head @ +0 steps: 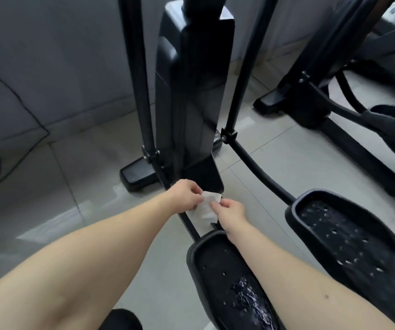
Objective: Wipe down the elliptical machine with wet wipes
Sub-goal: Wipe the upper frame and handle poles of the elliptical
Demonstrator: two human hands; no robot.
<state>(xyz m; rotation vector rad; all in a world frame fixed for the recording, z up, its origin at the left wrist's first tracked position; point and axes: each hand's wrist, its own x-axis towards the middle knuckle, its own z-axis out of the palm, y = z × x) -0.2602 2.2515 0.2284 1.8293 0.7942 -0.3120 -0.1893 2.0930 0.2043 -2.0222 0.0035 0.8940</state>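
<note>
Head view: left hand [185,195] and right hand [231,212] each pinch the wet wipe [206,208]

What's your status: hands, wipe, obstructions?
Left hand and right hand both pinch the wet wipe. Wipe held low by the elliptical housing base; contact unclear. Near pedal shows droplets. Nothing in the way.

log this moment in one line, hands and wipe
left hand: pinches wet wipe | right hand: pinches same wipe | where: low, by elliptical housing base | right pedal: droplets visible
</note>
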